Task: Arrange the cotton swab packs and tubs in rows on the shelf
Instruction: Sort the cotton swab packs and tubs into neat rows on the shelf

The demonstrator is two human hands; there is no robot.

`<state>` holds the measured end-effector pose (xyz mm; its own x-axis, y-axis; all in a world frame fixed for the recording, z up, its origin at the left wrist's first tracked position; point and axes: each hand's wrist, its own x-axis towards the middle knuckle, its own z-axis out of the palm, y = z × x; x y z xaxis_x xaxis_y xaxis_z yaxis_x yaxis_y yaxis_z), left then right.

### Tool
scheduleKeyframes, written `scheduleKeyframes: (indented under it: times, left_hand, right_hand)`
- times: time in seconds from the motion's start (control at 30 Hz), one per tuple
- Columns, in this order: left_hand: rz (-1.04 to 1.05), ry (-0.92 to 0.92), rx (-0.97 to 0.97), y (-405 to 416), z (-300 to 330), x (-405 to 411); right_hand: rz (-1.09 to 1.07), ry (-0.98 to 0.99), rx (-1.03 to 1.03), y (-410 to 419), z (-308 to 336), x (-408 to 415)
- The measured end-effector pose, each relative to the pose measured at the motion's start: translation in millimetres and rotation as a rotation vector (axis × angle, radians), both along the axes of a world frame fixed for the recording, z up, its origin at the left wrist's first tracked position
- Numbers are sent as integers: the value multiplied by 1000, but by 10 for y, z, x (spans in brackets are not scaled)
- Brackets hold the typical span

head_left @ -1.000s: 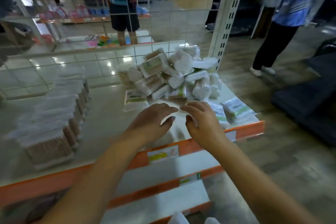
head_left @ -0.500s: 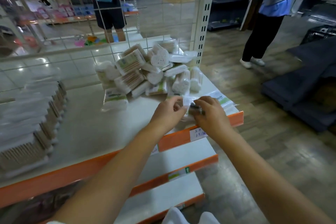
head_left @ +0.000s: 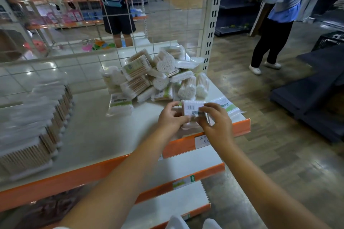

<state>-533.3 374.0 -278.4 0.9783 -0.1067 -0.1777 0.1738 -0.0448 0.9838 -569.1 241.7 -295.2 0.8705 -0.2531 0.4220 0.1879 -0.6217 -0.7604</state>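
Observation:
A clear swab pack [head_left: 191, 108] with a barcode label sits between both hands near the shelf's front right corner. My left hand [head_left: 171, 119] grips its left side and my right hand [head_left: 216, 122] pinches its right side. Behind them lies a loose heap of cotton swab packs and tubs [head_left: 158, 74]. A flat green-printed bag [head_left: 120, 103] lies left of the heap, and another flat bag [head_left: 226, 107] lies at the right edge. A tidy row of stacked swab packs [head_left: 35, 122] fills the shelf's left side.
The white shelf [head_left: 104, 130] has an orange front lip with a price tag [head_left: 202, 140]. A wire grid back panel [head_left: 130, 29] and a slotted upright post [head_left: 210, 35] bound it. Two people stand beyond, one behind the grid [head_left: 117, 2] and one on the right [head_left: 275, 16]. Lower shelves [head_left: 186, 165] jut out below.
Both hands went from lying flat on the shelf to lifting a swab pack, which is now turned label-up between them. The camera view shifted right.

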Motion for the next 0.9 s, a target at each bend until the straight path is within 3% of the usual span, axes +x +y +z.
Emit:
scheduleKeyframes:
  times: [0.13, 0.4, 0.73, 0.9]
  left_hand:
    - [22, 5, -57, 197, -22, 18]
    - [-95, -102, -175, 567, 89, 61]
    - [-67, -192, -189, 884, 298, 83]
    - [-14, -214, -145, 975, 351, 97]
  right_hand:
    - [3, -82, 117, 58, 113, -28]
    - [216, 176, 604, 226, 353, 16]
    - [390, 317, 715, 446, 414, 218]
    - [531, 443, 569, 645, 430, 257]
